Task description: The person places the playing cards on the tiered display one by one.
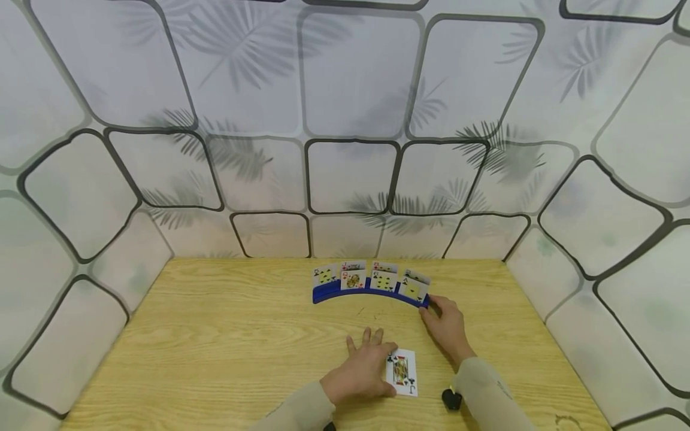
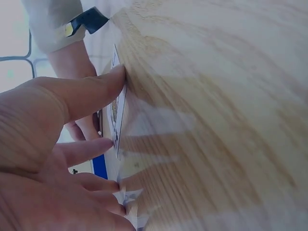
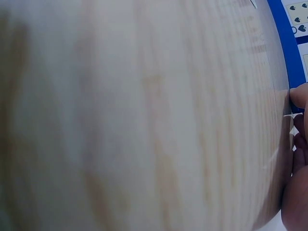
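My left hand rests on the table with fingers spread. Its thumb and index finger touch the left edge of a jack of clubs playing card, which lies face up; the left wrist view shows this card nearly edge-on. With thumb and fingers, my right hand pinches the right end of a blue curved card holder. Several cards stand in the holder in two rows, among them a red queen and an ace of spades. Only fingertips and a slice of the holder appear in the right wrist view.
The wooden table reaches back to a patterned wall covering, which also encloses both sides. A small black object sits by the right sleeve. The holder stands near the table's back edge.
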`<state>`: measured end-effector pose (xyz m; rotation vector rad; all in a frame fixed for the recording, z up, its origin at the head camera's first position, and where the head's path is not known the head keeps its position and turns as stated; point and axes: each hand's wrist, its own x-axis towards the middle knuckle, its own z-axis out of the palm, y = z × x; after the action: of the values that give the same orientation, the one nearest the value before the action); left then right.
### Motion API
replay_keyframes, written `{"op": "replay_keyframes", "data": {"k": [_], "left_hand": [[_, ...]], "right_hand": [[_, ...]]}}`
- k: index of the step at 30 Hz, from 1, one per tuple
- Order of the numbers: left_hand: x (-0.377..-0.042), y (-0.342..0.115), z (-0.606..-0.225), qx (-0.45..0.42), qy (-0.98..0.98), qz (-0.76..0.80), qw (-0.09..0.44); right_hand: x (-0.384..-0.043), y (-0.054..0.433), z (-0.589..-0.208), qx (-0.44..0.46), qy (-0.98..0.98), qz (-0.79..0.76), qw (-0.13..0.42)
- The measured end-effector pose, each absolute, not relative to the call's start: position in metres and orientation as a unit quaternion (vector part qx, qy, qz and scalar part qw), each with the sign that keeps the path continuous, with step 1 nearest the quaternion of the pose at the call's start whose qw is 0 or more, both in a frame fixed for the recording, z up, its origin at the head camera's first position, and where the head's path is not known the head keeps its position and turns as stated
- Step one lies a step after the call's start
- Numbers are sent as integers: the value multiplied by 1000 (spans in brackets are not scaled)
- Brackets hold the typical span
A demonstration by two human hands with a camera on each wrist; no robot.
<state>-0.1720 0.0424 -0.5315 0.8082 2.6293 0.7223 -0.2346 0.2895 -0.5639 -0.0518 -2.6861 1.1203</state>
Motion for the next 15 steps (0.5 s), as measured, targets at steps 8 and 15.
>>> {"op": "replay_keyframes", "data": {"k": [8, 15], "left_hand": [[-165, 41, -519, 277, 915, 256, 144], [-162, 43, -518, 257, 921, 268, 119]], "right_hand": [[-234, 289, -564, -15, -913, 390, 120], [-235, 291, -563, -10, -916, 385, 114]]}}
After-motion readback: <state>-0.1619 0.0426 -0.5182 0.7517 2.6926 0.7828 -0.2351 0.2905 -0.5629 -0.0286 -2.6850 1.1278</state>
